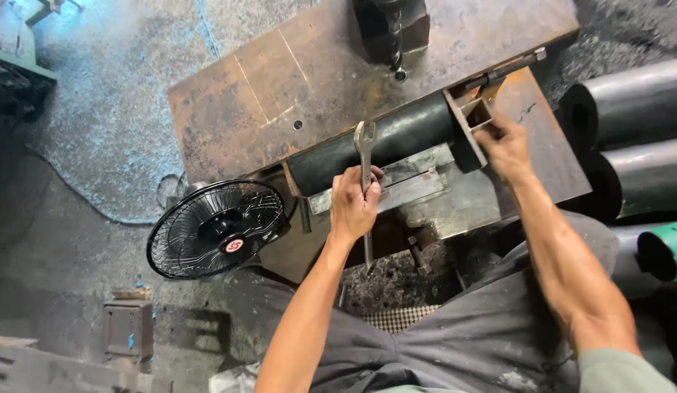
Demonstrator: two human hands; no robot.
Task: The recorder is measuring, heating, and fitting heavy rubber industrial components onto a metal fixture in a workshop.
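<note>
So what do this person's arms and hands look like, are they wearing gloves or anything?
No gloves: the left hand and right hand are both bare, with no rings, watch or wristband to be seen. Both forearms are uncovered and lean. A pale grey-green sleeve shows at the right upper arm; the left arm shows no sleeve in view.

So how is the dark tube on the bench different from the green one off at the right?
The dark tube lies across the rusty bench, held in a metal jig, with the right hand at its end; the green tube lies apart, beside the bench, untouched. One is black, the other green. Both are round, and the green one's open end shows it is hollow.
</note>
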